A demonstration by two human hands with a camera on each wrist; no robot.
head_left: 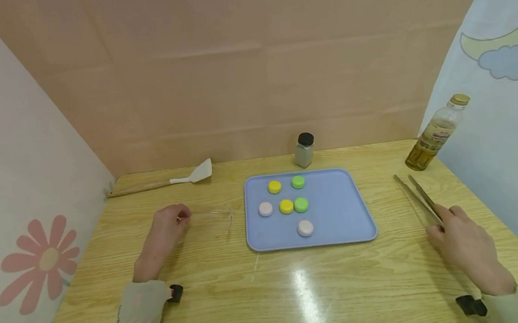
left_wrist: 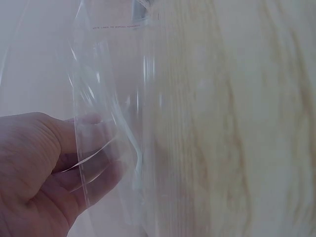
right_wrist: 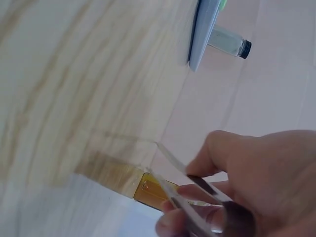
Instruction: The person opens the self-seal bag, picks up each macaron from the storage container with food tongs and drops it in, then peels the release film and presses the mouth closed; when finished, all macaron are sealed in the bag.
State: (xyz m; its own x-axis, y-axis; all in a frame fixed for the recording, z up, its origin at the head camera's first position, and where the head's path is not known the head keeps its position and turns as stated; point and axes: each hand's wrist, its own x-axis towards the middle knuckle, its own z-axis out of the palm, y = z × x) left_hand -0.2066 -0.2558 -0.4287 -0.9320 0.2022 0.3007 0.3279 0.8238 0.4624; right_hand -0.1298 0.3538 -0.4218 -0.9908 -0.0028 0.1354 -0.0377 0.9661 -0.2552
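Apparently light, limp and slippery, the clear plastic bag (left_wrist: pixel 111 64) is pinched by the left hand (head_left: pixel 165 235), extending towards 3 o'clock, best held by its edge; springy-looking metal tongs (head_left: pixel 423 195) are gripped by the right hand (head_left: pixel 468 240), fingers curled, tips parted towards 10–11 o'clock; probably fragile macarons (head_left: pixel 287 206), best taken by their sides, are set on the blue tray (head_left: pixel 338 206) between.

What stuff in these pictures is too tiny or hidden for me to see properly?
- Print on the clear bag: left wrist view, too small and faint.
- Words on the gold-capped bottle: head view, too small.
- That bottle's upper part: right wrist view, mostly hidden by the right hand and tongs.
- Most of the blue tray: right wrist view, cut off by the top edge.
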